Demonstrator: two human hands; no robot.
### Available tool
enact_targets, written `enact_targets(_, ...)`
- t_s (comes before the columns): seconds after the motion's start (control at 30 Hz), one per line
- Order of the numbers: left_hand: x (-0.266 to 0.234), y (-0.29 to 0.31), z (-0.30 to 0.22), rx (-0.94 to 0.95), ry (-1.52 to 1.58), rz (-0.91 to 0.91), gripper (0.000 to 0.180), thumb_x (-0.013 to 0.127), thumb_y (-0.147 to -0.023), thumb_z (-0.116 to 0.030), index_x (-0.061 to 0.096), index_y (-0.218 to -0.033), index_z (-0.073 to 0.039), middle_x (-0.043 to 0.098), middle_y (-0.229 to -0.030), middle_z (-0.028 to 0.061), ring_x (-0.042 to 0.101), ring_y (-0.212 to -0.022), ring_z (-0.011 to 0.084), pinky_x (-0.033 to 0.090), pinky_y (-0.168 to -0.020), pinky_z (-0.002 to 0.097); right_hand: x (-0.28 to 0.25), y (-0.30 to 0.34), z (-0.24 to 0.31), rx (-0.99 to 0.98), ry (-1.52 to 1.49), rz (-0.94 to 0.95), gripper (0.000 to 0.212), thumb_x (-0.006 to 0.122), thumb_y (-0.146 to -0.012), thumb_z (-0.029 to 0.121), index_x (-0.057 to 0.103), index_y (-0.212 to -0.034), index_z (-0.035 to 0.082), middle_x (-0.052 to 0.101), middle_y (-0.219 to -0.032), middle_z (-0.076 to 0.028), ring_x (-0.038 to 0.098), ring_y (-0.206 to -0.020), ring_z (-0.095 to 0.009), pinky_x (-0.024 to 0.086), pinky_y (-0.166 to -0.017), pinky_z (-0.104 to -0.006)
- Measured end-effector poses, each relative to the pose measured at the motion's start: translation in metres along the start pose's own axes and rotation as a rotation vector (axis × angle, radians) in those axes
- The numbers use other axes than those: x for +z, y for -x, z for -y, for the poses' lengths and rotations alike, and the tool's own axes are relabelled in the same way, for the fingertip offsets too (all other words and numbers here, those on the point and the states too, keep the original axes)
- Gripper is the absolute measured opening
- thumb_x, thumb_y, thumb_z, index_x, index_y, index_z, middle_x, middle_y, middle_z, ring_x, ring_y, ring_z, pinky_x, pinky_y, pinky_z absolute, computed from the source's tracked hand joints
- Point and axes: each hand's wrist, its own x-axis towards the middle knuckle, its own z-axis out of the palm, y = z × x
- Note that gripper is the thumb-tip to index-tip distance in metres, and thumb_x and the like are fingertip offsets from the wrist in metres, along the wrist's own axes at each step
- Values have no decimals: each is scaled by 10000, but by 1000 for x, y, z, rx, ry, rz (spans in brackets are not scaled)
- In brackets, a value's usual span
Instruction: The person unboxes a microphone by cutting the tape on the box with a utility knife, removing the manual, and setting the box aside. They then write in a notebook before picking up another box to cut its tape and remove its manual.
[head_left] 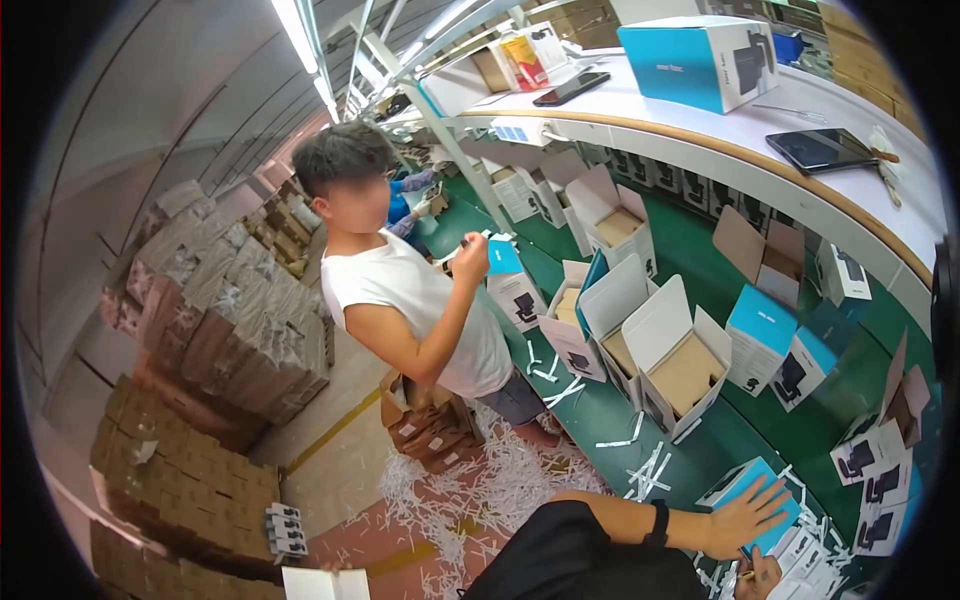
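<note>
My left hand, with a dark watch on its wrist, lies spread over the blue top of a small carton near the bench's front edge. Close below it, my right hand is curled with fingers bent, and a small yellowish piece shows at its fingers; the kind is too small to tell. Beside both hands lie white paper strips and white cartons with printed pictures, partly cut off by the lower rim.
Open white cartons with brown inserts stand along the green bench. A shelf above bears phones and a blue-white box. At the left, a co-worker in a white shirt stands by a brown sack; paper strips litter the floor, and stacked cartons rise behind.
</note>
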Motion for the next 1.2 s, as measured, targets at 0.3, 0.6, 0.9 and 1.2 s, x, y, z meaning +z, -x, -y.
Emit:
enact_targets(0.3,35,-7,9,241,-316,-247,1027,731,-711,-425,321,-1546,10,113,-1643,327,26,-1544,485,30,-1206,668,90,132,-80,439,-748,29,224,684,-903,94,736,-1117,57,558,-678,-105,505,-543,-287,425,-506,-397)
enact_targets(0.6,-16,-20,11,11,30,124,1130,711,-607,-538,350,-1533,-2,187,-1588,387,121,-1497,558,38,-1199,681,25,21,-34,97,-70,28,275,744,-877,153,748,-1131,49,597,-691,-120,538,-577,-300,441,-526,-390)
enact_targets(0.9,39,-19,24,-95,-42,5,1205,704,-577,-640,360,-1524,21,286,-1479,466,245,-1411,626,55,-1186,681,-17,-33,-23,239,79,-84,908,954,-637,418,585,-1352,-3,629,-1213,-255,646,-1037,-414,543,-893,-482)
enact_targets(1.2,24,-17,21,-57,-181,-21,1195,773,-527,-543,373,-1510,4,385,-1418,420,364,-1346,570,213,-1141,637,-26,-41,-23,238,12,90,1036,920,-664,490,476,-1466,6,537,-1414,-256,580,-1205,-471,503,-990,-518)
